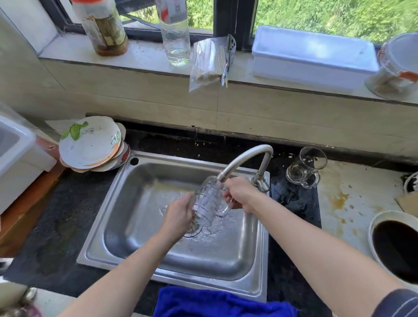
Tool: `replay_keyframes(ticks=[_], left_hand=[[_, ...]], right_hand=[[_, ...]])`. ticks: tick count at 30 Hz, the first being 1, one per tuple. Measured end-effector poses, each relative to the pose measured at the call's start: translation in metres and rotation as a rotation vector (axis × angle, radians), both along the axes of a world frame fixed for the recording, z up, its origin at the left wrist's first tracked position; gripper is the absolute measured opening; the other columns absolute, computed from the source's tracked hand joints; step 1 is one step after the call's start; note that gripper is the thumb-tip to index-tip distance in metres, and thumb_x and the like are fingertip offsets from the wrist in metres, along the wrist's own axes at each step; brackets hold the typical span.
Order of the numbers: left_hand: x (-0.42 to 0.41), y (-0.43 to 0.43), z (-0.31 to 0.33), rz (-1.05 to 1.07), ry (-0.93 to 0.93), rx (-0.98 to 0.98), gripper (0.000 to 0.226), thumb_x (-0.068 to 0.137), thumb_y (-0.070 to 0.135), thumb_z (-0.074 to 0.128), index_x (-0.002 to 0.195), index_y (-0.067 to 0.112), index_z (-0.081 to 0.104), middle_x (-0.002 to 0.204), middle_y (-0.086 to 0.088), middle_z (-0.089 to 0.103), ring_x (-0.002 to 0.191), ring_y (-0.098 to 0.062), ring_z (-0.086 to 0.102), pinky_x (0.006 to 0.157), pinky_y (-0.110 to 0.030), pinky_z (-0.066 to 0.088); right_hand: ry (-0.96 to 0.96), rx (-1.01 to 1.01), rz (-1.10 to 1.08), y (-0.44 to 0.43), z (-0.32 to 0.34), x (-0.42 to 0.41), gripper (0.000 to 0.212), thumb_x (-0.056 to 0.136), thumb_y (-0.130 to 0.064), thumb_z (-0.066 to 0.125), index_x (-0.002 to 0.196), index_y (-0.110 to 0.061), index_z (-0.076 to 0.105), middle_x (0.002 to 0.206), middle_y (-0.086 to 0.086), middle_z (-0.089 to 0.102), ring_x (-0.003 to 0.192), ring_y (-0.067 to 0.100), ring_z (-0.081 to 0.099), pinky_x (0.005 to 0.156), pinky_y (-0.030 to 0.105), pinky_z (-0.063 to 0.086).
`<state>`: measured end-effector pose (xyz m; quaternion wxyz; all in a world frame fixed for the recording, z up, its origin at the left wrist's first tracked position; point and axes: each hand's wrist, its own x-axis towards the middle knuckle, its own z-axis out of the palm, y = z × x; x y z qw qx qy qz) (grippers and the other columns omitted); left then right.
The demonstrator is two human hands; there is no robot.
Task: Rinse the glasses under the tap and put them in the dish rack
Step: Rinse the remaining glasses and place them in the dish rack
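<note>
Over the steel sink (137, 229), a tilted glass mug (207, 201) sits under the tap spout (245, 156), left hand (178, 217) curled round its base, right hand (240, 193) gripping by its handle. Best to turn it slowly so water reaches inside, holding firm, since wet glass probably slips; another mug (305, 169) waits on the counter nearby.

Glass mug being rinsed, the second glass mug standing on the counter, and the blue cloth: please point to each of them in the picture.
glass mug being rinsed (208, 201): head view, on its ribbed side wall.
second glass mug (304, 167): head view, middle of its clear body.
blue cloth (223, 307): head view, middle of the fabric.
</note>
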<state>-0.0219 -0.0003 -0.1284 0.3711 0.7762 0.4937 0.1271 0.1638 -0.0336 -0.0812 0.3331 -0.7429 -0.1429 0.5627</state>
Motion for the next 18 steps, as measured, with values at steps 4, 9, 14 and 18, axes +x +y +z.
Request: replay_keyframes(ticks=[4, 9, 14, 18], left_hand=[[0.009, 0.004, 0.004, 0.398, -0.207, -0.569, 0.026, 0.094, -0.004, 0.047, 0.117, 0.007, 0.052, 0.087, -0.017, 0.059, 0.062, -0.026, 0.057, 0.060, -0.037, 0.052], [0.011, 0.006, 0.007, 0.795, -0.633, -1.369, 0.034, 0.104, 0.028, 0.034, 0.101, -0.003, 0.047, 0.095, -0.027, 0.058, 0.084, -0.038, 0.060, 0.081, -0.051, 0.049], [0.037, 0.007, 0.005, 0.978, -0.660, -1.208, 0.030, 0.096, 0.015, 0.045, 0.067, 0.012, 0.050, 0.049, 0.000, 0.045, 0.032, -0.009, 0.038, 0.035, -0.014, 0.036], [0.042, 0.009, 0.006, 1.047, -0.555, -0.939, 0.026, 0.085, 0.004, 0.053, 0.061, 0.013, 0.045, 0.042, -0.002, 0.036, 0.026, -0.012, 0.028, 0.035, -0.015, 0.026]], right_hand=[[-0.070, 0.171, -0.135, -0.008, -0.007, -0.013, 0.027, 0.101, -0.018, 0.045, 0.084, -0.007, 0.063, 0.057, -0.001, 0.044, 0.052, 0.012, 0.037, 0.047, 0.025, 0.033], [-0.237, 0.435, -0.129, -0.017, -0.020, -0.018, 0.024, 0.102, -0.019, 0.046, 0.089, -0.022, 0.066, 0.060, -0.015, 0.055, 0.059, 0.003, 0.045, 0.056, 0.020, 0.035], [-0.124, 0.444, -0.005, -0.030, -0.008, -0.041, 0.014, 0.102, -0.027, 0.047, 0.110, -0.022, 0.057, 0.062, -0.012, 0.050, 0.055, 0.007, 0.043, 0.057, 0.033, 0.040], [-0.083, 0.184, 0.036, -0.024, 0.010, -0.035, 0.040, 0.100, -0.044, 0.045, 0.128, -0.016, 0.055, 0.096, 0.004, 0.067, 0.081, 0.019, 0.065, 0.078, 0.039, 0.049]])
